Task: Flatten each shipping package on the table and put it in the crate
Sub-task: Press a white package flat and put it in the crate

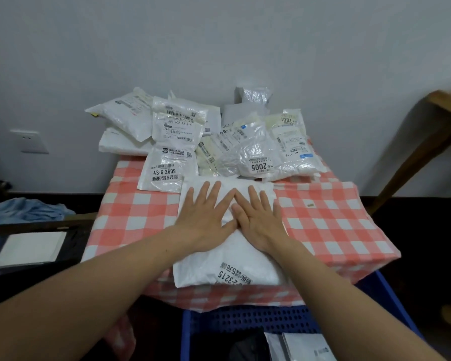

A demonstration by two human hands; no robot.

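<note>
A large white shipping package (219, 267) lies at the near middle of the table, its printed label facing me. My left hand (206, 217) and my right hand (258, 220) lie side by side on its far half, palms down, fingers straight and spread, pressing on it. Behind it a pile of several white and clear packages (208, 142) fills the back of the table. The blue perforated crate (245, 321) stands below the table's near edge and holds a few flat packages (300, 347).
The table wears a red and white checked cloth (331, 225); a small tan scrap (310, 204) lies on its right part. A dark surface with a white sheet (29, 248) and blue cloth (29, 209) is at left. A wooden frame (427, 142) leans at right.
</note>
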